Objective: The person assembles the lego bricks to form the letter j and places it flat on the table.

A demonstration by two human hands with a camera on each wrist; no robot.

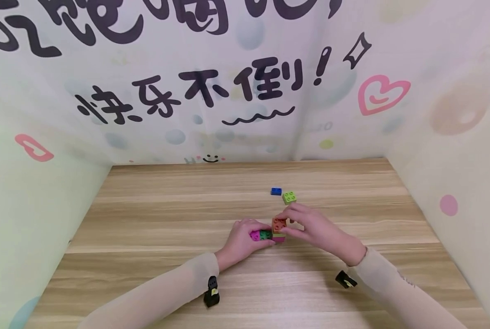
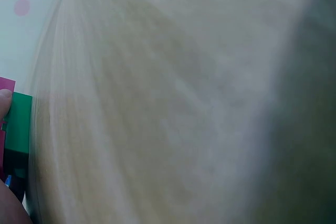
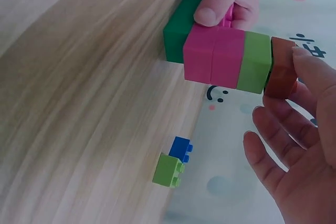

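Toy-brick stack (image 3: 227,59) on the wooden table (image 1: 167,205) looks partly built. Leftmost, the left hand (image 1: 242,237) grips its pink and green base, thumb nearest the body; behind, a blue brick (image 1: 276,191) and lime brick (image 1: 289,197) lie loose, probably left to add; rightmost, the right hand (image 1: 316,230) reaches in, pinching the topmost orange brick (image 1: 279,225).
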